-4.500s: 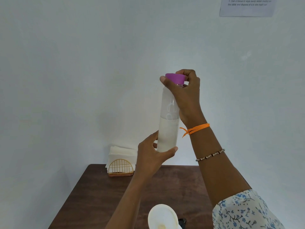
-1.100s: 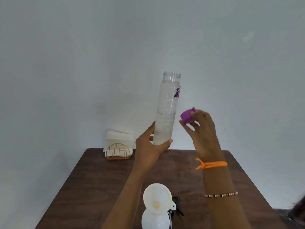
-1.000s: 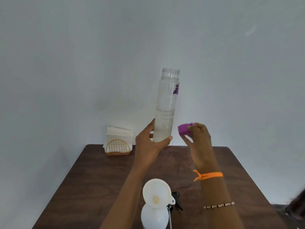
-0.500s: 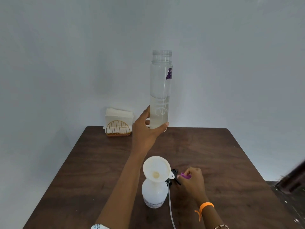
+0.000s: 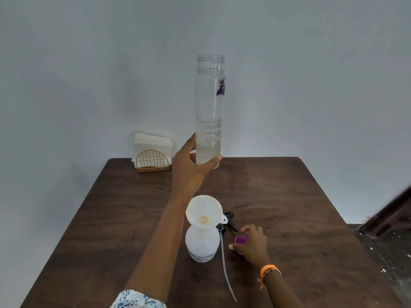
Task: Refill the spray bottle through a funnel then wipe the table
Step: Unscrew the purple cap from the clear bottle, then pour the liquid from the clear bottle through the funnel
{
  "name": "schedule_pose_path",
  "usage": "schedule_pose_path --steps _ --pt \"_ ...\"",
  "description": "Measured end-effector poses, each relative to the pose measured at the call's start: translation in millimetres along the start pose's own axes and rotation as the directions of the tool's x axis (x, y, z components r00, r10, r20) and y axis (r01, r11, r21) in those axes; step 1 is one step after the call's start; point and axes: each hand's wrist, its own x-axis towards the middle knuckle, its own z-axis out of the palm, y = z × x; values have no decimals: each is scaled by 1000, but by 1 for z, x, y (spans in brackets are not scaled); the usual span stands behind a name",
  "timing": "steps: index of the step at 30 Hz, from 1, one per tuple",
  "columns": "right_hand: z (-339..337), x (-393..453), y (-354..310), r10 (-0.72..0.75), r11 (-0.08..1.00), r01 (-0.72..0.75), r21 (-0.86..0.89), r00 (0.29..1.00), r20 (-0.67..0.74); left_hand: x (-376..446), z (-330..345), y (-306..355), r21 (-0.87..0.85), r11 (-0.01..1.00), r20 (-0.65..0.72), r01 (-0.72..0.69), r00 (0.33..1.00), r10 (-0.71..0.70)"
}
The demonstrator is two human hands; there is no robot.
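Down goes my right hand (image 5: 251, 243) from beside the water bottle (image 5: 209, 107), fingers curled round the purple cap (image 5: 242, 240), setting it on the table (image 5: 289, 196) at three o'clock of the spray bottle (image 5: 202, 243). My left hand (image 5: 191, 170) grips the uncapped bottle upright at twelve o'clock. Funnel (image 5: 204, 211) seated; pouring comes next, I reckon.

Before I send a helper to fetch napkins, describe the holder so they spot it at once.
On the brown table, look to the far left corner by the wall. There stands the napkin holder: a gold wire arch packed with white napkins, the only metal thing there.
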Motion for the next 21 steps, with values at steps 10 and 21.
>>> schedule_pose_path --steps 10,21 --pt "-105 -6 -153 -417 758 547 355 825 -381 -3 0 1 -44 999 2 1 1000 -1" --pt "-152 -28 -262 -546 488 681 546 726 -418 -2 -6 9 -107 994 36 -24 999 28"
